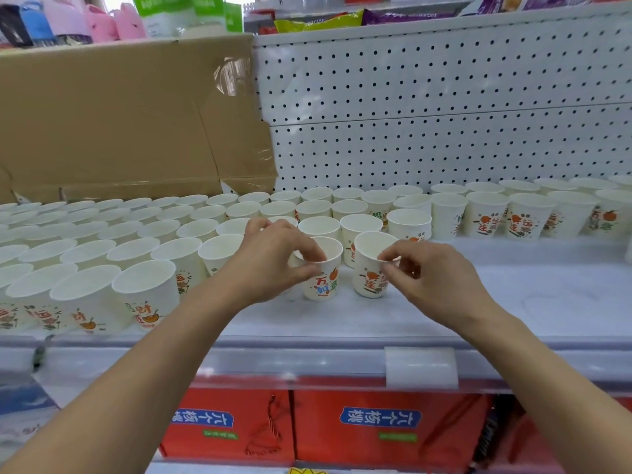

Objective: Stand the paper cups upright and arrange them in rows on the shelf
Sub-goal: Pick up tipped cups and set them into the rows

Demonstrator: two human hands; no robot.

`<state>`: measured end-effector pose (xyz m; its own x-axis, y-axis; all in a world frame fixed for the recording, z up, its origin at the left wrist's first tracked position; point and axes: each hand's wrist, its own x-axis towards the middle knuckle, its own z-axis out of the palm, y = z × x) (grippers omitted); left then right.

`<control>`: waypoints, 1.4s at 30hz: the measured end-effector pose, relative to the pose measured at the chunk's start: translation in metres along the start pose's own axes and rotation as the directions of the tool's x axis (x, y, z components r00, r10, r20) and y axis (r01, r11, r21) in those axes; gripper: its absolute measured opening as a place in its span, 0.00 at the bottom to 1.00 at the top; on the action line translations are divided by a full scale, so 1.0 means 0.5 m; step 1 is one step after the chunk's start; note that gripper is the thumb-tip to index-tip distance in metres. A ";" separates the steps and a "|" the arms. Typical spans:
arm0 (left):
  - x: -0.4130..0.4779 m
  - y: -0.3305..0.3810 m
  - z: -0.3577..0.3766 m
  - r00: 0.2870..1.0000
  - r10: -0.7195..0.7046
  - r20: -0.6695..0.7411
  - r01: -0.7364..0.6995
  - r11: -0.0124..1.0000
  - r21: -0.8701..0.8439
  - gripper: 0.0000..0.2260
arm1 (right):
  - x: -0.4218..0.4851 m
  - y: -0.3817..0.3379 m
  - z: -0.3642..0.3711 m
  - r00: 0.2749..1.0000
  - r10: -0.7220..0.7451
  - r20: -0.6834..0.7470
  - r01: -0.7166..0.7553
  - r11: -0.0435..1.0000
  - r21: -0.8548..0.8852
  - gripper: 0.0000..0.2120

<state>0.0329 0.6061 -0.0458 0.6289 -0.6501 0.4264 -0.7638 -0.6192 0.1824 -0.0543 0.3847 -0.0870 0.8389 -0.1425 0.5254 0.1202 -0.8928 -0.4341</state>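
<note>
Several white paper cups with orange and red print stand upright in rows on the white shelf [513, 289], filling its left half [85, 254] and the back right [485, 210]. My left hand [273, 265] pinches the rim of one upright cup [323, 278] near the shelf's middle. My right hand [434, 275] pinches the rim of a second cup [371, 268] just to its right, tilted slightly left. Both cups sit in front of the rows.
A flattened cardboard box [130, 121] leans against the white pegboard back wall [444, 97]. The shelf's front edge carries a clear price-tag holder [420, 367]. Red gift boxes [376, 425] fill the shelf below. Bare shelf surface lies to the right of my hands.
</note>
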 end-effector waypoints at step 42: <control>0.430 0.657 0.401 0.987 0.111 0.119 -0.003 0.741 -0.671 0.44 | -0.134 0.540 -0.409 0.726 0.371 -0.579 -0.438 0.899 0.026 0.30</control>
<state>-0.0537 0.1749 -0.0717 0.5528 -0.7628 0.3355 -0.6656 -0.1618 0.7286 -0.1865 0.0661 -0.0898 0.3464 -0.6817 0.6444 -0.2459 -0.7289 -0.6389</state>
